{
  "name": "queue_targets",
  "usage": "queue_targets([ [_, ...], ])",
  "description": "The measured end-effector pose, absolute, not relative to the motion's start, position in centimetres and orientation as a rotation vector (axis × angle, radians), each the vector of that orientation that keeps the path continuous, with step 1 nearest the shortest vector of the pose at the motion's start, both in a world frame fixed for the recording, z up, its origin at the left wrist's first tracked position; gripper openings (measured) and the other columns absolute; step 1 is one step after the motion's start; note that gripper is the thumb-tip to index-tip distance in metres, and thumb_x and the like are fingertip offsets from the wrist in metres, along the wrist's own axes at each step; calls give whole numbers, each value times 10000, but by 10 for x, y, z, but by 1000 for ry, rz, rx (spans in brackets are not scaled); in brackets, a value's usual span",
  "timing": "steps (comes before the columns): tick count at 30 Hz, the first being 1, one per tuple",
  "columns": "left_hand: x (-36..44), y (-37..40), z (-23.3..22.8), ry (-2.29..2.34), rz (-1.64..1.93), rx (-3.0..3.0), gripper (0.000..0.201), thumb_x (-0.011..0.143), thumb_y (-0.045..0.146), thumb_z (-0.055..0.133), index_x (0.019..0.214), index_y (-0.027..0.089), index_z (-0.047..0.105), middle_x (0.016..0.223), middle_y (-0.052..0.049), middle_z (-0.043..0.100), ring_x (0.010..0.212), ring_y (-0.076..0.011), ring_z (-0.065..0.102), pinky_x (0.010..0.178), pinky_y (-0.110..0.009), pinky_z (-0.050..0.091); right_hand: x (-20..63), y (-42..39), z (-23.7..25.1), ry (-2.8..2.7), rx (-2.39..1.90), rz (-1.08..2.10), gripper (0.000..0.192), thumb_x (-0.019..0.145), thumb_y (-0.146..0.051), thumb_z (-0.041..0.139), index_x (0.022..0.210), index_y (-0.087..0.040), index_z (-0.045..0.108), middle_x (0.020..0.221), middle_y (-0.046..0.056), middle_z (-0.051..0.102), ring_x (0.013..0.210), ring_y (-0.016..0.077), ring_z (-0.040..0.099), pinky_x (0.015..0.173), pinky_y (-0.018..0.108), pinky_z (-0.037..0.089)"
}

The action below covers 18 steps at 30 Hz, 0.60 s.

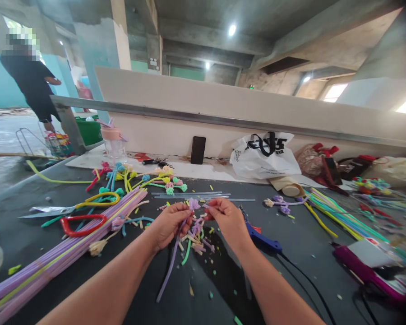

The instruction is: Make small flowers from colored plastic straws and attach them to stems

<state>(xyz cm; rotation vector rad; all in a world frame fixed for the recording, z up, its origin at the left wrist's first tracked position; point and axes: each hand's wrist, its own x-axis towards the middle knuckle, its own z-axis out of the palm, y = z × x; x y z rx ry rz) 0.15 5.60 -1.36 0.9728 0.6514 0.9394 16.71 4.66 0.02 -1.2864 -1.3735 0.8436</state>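
My left hand pinches a purple pipe cleaner whose stem hangs down toward me, with a small purple flower head at its top. Just right of that flower, my right hand has its fingertips closed on the flower head's right edge. Both hands hover over a dark table, above a heap of short coloured pipe cleaner scraps.
A bundle of long purple pipe cleaners lies at left, beside scissors with yellow and red handles. A blue glue gun and its cord lie right of my right hand. Finished flowers, clear glue sticks, a phone, a white bag sit behind. A person stands far left.
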Motion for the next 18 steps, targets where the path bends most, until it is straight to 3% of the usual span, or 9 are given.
queue_targets([
  [3,5,54,-10,694,953,1013,215,689,302,640,676,162,477,534,40,522,353,-33,381,328,-156,221,168,39,12,-1459,-1351,689,77,715,-269,552,708,-194,565,646,3,633,610,158,604,620,275,461],
  [11,9,49,-9,767,903,1125,221,688,302,624,632,163,463,466,66,462,328,-14,307,324,-135,172,173,33,18,-2020,-1244,-147,127,784,-185,575,659,-203,591,706,3,634,770,163,567,803,317,317],
  [18,10,48,-9,776,895,1180,201,711,303,592,623,164,476,443,69,434,333,-19,290,336,-143,164,173,29,19,-2193,-1209,-361,108,814,-196,557,720,-197,609,725,15,637,770,175,554,856,342,266],
])
